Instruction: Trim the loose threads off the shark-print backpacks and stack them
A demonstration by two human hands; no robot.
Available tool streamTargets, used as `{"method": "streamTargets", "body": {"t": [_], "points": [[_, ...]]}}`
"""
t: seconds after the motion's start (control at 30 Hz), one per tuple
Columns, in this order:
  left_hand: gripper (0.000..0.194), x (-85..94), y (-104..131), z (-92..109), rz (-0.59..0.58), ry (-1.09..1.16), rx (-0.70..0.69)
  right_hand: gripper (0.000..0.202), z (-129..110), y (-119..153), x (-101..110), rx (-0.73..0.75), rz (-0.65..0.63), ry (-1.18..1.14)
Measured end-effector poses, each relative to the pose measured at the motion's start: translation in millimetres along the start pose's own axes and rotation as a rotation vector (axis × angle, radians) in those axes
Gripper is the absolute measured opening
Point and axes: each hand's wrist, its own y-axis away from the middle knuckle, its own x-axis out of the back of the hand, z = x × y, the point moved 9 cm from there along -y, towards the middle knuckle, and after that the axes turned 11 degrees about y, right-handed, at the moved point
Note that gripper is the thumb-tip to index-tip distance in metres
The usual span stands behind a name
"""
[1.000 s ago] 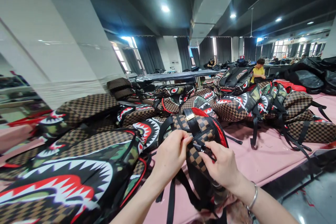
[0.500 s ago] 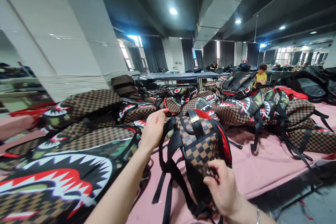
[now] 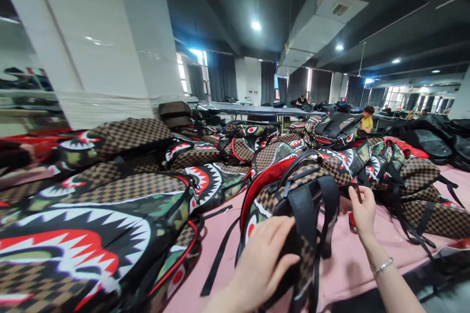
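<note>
A brown-checked backpack [image 3: 301, 183] with red edging, a camouflage front and black straps stands in front of me on the pink-covered table [image 3: 338, 264]. My left hand [image 3: 266, 254] grips its side by the black back panel, thumb apart from the fingers. To the right of the backpack, off its surface, my right hand [image 3: 363, 212] is raised with thumb and fingertips pinched on a small dark thing that I cannot make out. A small red piece [image 3: 352, 222] shows just below those fingers. A bracelet [image 3: 384, 266] circles my right wrist.
A large shark-mouth backpack [image 3: 73, 249] lies close on the left. More checked backpacks [image 3: 205, 181] are heaped across the back, and others with loose straps [image 3: 422, 205] lie at the right. Farther off sits a person in yellow [image 3: 366, 122]. A white pillar [image 3: 103, 49] rises at left.
The backpack has turned so its straps now face right. My left hand has come down from its far left side to its near side. My right hand has moved away rightward and up.
</note>
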Motion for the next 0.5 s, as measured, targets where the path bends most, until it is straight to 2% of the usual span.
{"method": "streamTargets", "body": {"t": [0.07, 0.13, 0.17, 0.27, 0.33, 0.43, 0.5], "points": [[0.044, -19.3, -2, 28, -0.076, 0.025, -0.112, 0.024, -35, 0, -2, 0.099, -0.092, -0.031], [0.036, -28.1, -8, 39, -0.093, 0.074, -0.165, 0.022, -73, 12, -11, 0.185, -0.245, -0.048], [0.032, -27.1, -11, 39, -0.059, 0.099, -0.167, 0.020, -90, 20, -18, 0.229, -0.334, -0.045], [0.028, -5.2, -23, 13, 0.203, 0.136, -0.045, 0.015, -127, 40, -35, 0.332, -0.529, -0.017], [0.034, 10.0, -28, -12, 0.345, 0.147, 0.093, 0.014, -138, 46, -43, 0.370, -0.581, -0.001], [0.040, 15.9, -35, -42, 0.335, 0.317, 0.262, 0.016, -141, 49, -51, 0.410, -0.607, 0.040], [0.034, 23.0, -31, -60, 0.402, 0.524, 0.363, 0.017, -138, 51, -53, 0.431, -0.603, 0.083]]}}
